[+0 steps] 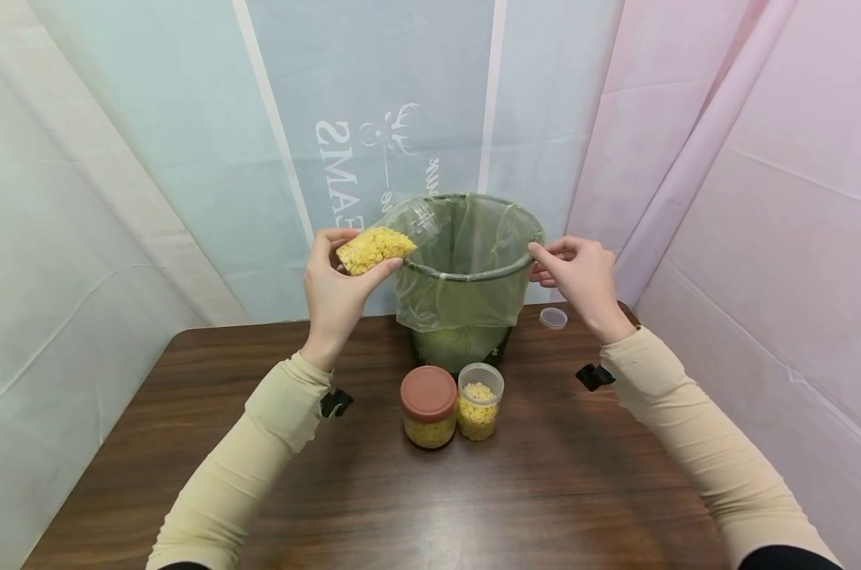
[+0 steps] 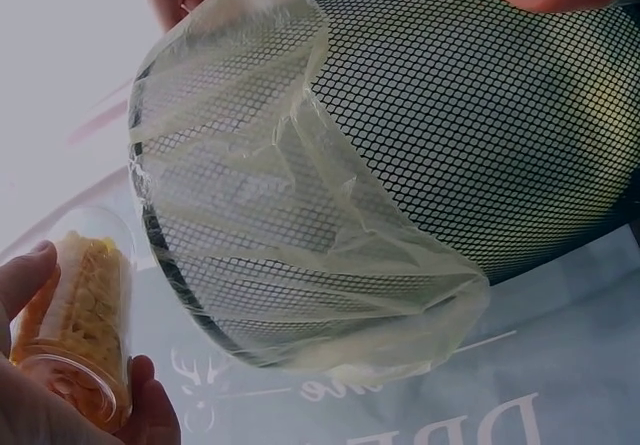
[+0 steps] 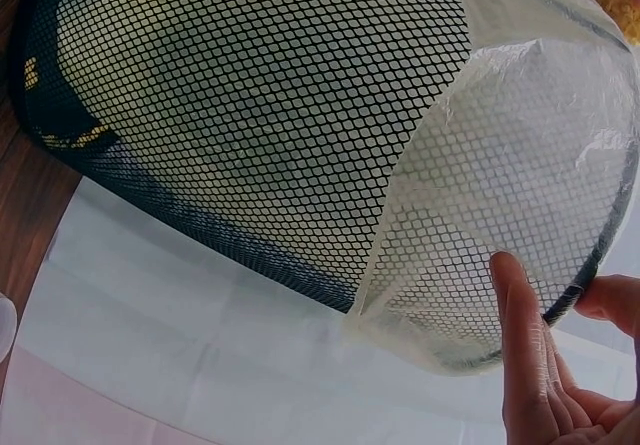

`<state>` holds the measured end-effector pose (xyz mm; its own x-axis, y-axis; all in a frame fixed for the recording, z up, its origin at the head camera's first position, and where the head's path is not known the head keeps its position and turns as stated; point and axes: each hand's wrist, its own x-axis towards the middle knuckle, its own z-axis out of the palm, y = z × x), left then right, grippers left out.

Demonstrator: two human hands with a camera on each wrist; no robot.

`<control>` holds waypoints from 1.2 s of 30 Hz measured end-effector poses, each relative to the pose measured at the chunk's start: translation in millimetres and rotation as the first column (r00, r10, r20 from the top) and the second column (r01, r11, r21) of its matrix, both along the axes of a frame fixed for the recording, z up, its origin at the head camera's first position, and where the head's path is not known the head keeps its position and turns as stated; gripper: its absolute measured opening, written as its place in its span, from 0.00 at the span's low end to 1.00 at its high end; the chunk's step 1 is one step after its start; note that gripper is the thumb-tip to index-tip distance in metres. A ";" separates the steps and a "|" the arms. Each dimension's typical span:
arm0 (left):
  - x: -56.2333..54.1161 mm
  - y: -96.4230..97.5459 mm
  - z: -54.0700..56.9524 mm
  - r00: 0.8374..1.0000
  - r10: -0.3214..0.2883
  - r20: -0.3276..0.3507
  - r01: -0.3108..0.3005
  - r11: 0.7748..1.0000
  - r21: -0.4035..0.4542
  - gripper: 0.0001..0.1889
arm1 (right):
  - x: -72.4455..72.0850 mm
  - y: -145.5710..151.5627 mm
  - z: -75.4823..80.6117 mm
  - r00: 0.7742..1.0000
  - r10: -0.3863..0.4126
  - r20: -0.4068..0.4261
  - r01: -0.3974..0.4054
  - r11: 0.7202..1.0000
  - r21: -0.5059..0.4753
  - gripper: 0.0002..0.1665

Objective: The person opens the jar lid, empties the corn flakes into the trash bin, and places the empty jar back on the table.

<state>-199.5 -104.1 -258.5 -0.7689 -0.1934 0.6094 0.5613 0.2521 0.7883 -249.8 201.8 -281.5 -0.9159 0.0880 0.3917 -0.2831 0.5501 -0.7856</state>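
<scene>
My left hand (image 1: 333,293) grips a clear plastic jar (image 1: 377,251) of yellow flakes, tipped so its mouth points at the opening of a mesh trash bin (image 1: 462,346). The flakes lie along the jar's lower side and reach toward its neck. A pale see-through liner (image 1: 459,303) is folded down over the bin's rim. On the right side of that rim, my right hand (image 1: 583,273) pinches the lined edge between thumb and fingers. In the right wrist view, its fingers (image 3: 522,350) lie along the outside of the liner.
In front of the bin stand a jar with a reddish-brown lid (image 1: 429,396) and a lidless clear jar (image 1: 479,416) of yellow flakes, side by side. A small round lid (image 1: 554,318) lies on the wooden table (image 1: 373,499) to the right. Printed curtains (image 1: 188,119) hang behind.
</scene>
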 end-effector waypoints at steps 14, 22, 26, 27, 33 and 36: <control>-3.8 2.9 9.2 0.999 0.044 -0.014 -0.045 0.999 -0.009 0.27 | -1.0 -0.1 -1.5 1.000 -0.013 -0.009 0.013 1.000 -0.004 0.26; -4.9 3.5 13.1 0.998 0.061 0.025 -0.060 0.998 -0.019 0.30 | -1.3 -0.7 -1.3 1.000 -0.009 -0.012 0.009 1.000 -0.012 0.23; -13.0 1.8 10.0 0.998 0.062 0.031 -0.062 0.998 -0.015 0.32 | -1.9 -1.2 -1.4 1.000 -0.006 -0.017 0.006 1.000 -0.012 0.24; -16.6 0.8 8.1 0.998 0.061 0.028 -0.061 0.998 -0.016 0.32 | -2.0 -1.2 -1.4 1.000 -0.006 -0.019 0.006 1.000 -0.011 0.24; -34.1 -4.9 -3.0 0.997 0.071 0.004 -0.071 0.996 -0.051 0.34 | -2.5 -1.0 -1.9 1.000 -0.009 -0.024 0.009 1.000 -0.001 0.24; -35.5 -5.7 -4.3 0.997 0.082 -0.004 -0.082 0.994 -0.072 0.34 | -2.5 -0.9 -1.9 1.000 -0.011 -0.021 0.011 1.000 -0.009 0.23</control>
<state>-234.9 -109.8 -262.8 -0.7519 -0.2113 0.6245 0.5369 0.3536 0.7660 -252.2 200.9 -283.4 -0.9064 0.1015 0.4100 -0.2935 0.5465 -0.7843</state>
